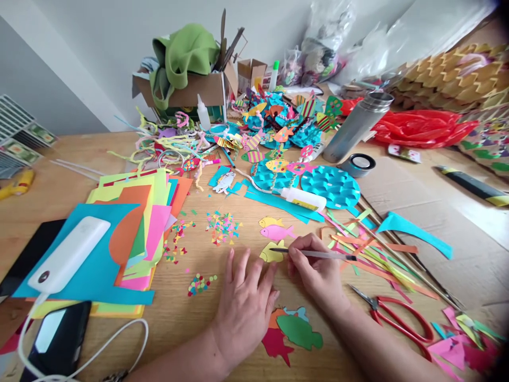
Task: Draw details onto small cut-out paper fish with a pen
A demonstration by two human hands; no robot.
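My right hand (316, 268) is closed around a slim grey pen (324, 254). Its tip touches a small yellow paper fish (272, 251) on the table. My left hand (247, 297) lies flat with fingers spread, the fingertips by the fish's lower edge. Just beyond are a pink paper fish (276, 232) and another yellow one (270, 222), both with drawn lines. Between my forearms lie a green paper fish (299, 331) and a red one (276, 345), overlapping orange and blue pieces. Small confetti pieces (222, 225) form piles left of the fish.
Coloured paper sheets (135, 239) with a white power bank (69, 254) are at left, near a phone (59, 339). Red-handled scissors (397, 318) and paper scraps lie right. A glue bottle (303, 199), a steel flask (358, 127) and decorated fish stand or lie behind.
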